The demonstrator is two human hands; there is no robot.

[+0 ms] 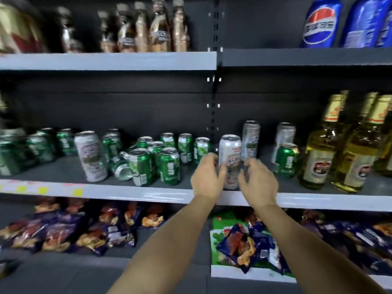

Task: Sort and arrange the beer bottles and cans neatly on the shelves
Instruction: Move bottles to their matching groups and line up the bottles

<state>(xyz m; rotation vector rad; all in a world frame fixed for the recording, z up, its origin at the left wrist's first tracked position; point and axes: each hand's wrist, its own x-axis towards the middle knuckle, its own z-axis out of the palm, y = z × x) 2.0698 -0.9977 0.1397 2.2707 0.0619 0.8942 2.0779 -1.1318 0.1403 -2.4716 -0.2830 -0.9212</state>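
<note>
On the middle shelf (pixel 127 193) a tall silver beer can (pixel 230 151) stands upright near the front edge. My left hand (pixel 206 179) grips its left side, thumb and fingers curled round it. Just right of the can my right hand (pixel 259 182) hovers with loosely curled fingers and holds nothing. Several green cans (pixel 169 164) crowd the shelf to the left, one lying on its side (pixel 122 168). Another tall silver can (pixel 91 155) stands among them. Two more silver cans (pixel 251 139) and a green can (pixel 286 159) stand further right.
Yellow glass beer bottles (pixel 318 153) stand at the right end of the shelf. The upper shelf holds brown drink bottles (pixel 157 28) and blue cola bottles (pixel 320 22). Snack bags (pixel 63 228) lie on the lower shelf. A slotted upright (pixel 213 107) divides the two bays.
</note>
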